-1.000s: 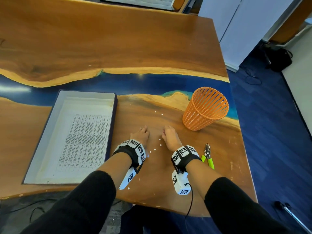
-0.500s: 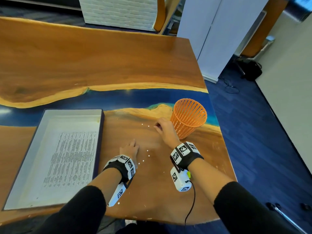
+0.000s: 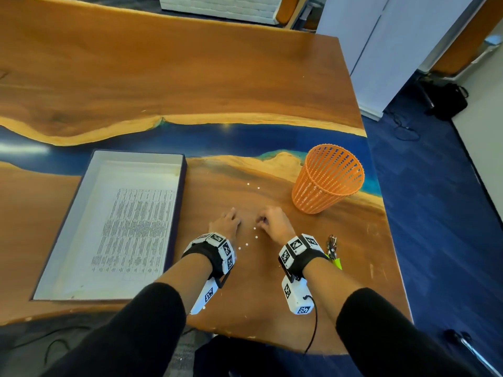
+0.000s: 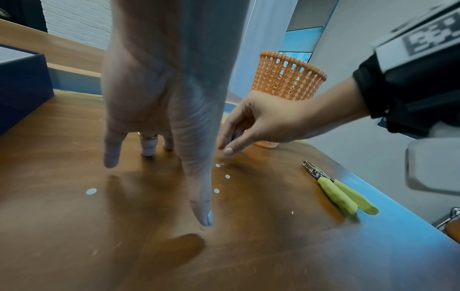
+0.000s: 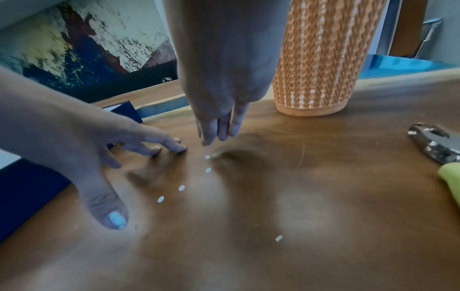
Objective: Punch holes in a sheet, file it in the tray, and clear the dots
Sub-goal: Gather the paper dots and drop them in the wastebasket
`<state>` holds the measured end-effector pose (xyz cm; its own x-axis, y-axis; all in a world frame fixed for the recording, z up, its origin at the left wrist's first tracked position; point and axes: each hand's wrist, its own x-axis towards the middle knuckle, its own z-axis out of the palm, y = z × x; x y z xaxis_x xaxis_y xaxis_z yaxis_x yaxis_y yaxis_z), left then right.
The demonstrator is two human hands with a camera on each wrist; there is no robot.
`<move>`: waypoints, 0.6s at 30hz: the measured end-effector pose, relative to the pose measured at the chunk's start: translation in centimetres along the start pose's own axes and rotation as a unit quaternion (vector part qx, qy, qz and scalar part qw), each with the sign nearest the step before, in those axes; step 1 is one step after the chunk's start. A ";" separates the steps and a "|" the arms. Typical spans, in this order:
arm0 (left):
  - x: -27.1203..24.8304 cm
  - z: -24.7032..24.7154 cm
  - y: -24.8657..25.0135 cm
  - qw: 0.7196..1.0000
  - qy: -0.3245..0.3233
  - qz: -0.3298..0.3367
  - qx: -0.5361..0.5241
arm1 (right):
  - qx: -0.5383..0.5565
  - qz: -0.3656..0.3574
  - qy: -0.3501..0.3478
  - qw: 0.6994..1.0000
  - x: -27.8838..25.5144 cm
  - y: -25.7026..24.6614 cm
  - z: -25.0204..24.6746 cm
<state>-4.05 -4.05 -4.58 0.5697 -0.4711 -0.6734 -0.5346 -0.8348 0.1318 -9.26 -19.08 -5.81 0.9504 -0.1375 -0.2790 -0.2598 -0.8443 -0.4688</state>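
Dots (image 3: 255, 228) of white paper lie scattered on the counter (image 3: 245, 303), a short line of them running between your two hands, two more toward 12 o'clock. Your left hand (image 3: 225, 223) is palm down, fingers spread and straight, fingertips (image 5: 179, 147) touching the wood; grip slack, holding nothing. Your right hand (image 3: 275, 223) hovers just above the nearest dot, fingers drawn together pointing down; whether that grip has pinched anything, cannot tell. Sheet (image 3: 136, 235) lies flat in the tray (image 3: 178, 235) at 9 o'clock. Orange basket (image 3: 328, 178) stands upright at 1 o'clock. Punch (image 3: 333, 251) with green handles lies at 3 o'clock, beside your right wrist.
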 end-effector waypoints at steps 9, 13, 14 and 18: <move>0.2 0.5 -0.1 1.000 0.007 -0.010 -0.012 | 0.008 0.059 -0.024 0.998 0.5 0.5 2.8; 0.1 0.6 -0.1 1.000 -0.006 -0.006 0.000 | 0.011 0.056 -0.014 0.998 0.5 0.8 3.0; 0.1 0.5 -0.1 1.000 -0.006 -0.006 0.000 | 0.012 0.055 -0.014 0.998 0.6 0.8 3.0; 0.0 0.6 0.1 1.000 -0.005 -0.014 0.001 | -0.022 0.008 -0.019 1.000 0.3 0.6 2.6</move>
<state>-4.45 -3.92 -4.98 0.5780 -0.4453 -0.6839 -0.5199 -0.8468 0.1120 -9.56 -18.27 -8.29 0.9387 -0.1327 -0.3181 -0.2666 -0.8644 -0.4263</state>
